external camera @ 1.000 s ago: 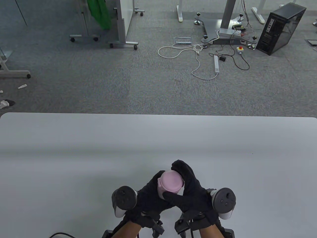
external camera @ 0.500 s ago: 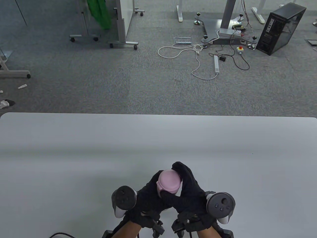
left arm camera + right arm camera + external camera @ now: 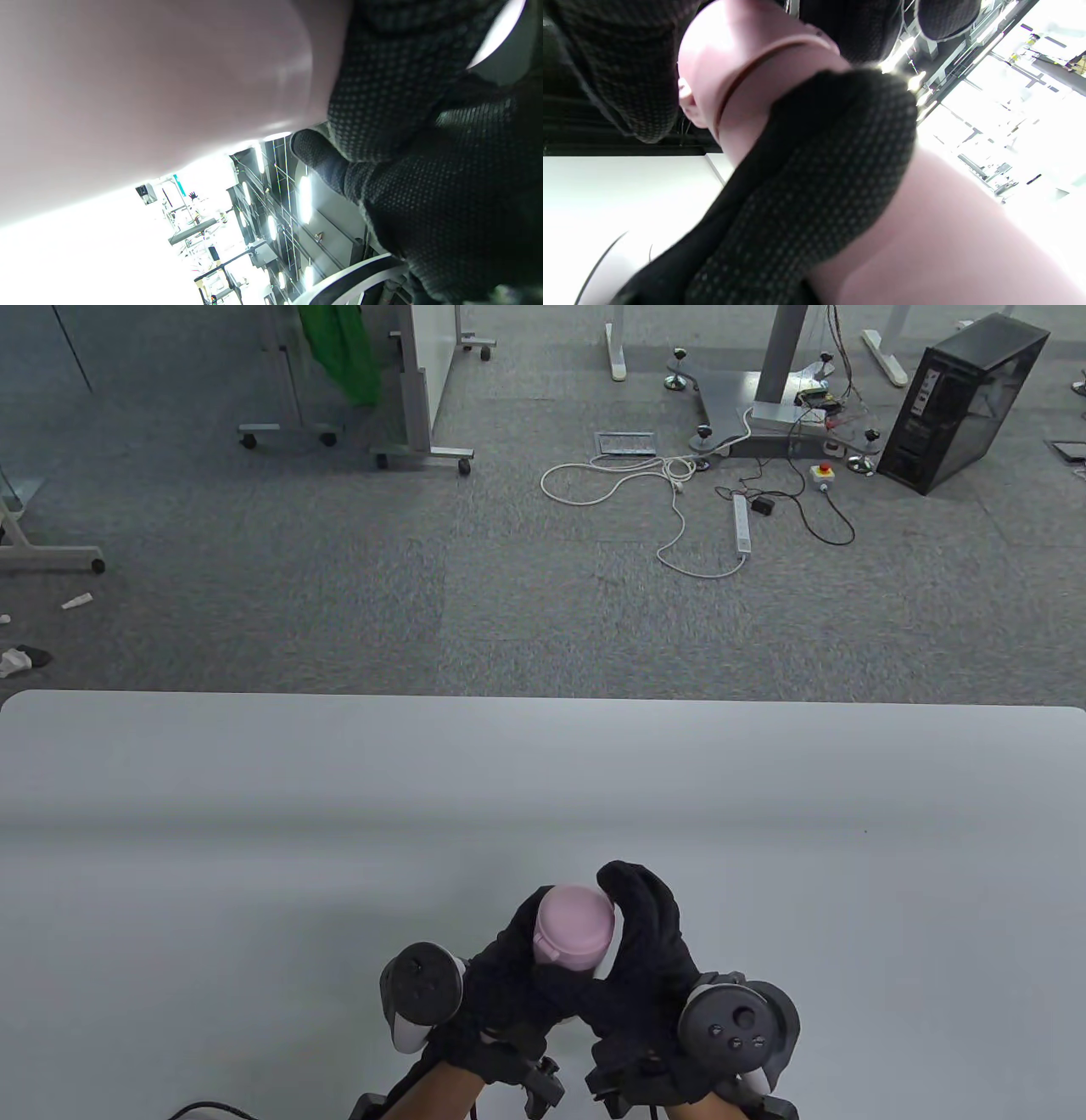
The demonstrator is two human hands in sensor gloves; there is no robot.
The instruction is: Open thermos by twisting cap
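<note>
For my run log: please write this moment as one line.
stage: twisting | left hand: grips thermos body | right hand: grips cap | cap: still on

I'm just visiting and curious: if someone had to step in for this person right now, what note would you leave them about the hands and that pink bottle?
Left hand: wrapped around the body of the pink thermos, holding it above the white table, near its front edge.
Right hand: fingers curled over the pink cap, gripping its rim.
Done: both grips are set. The cap sits on the thermos with a thin dark seam below it; how far it is unscrewed cannot be told.
Left: twist the cap until it comes free, then lift it off.
</note>
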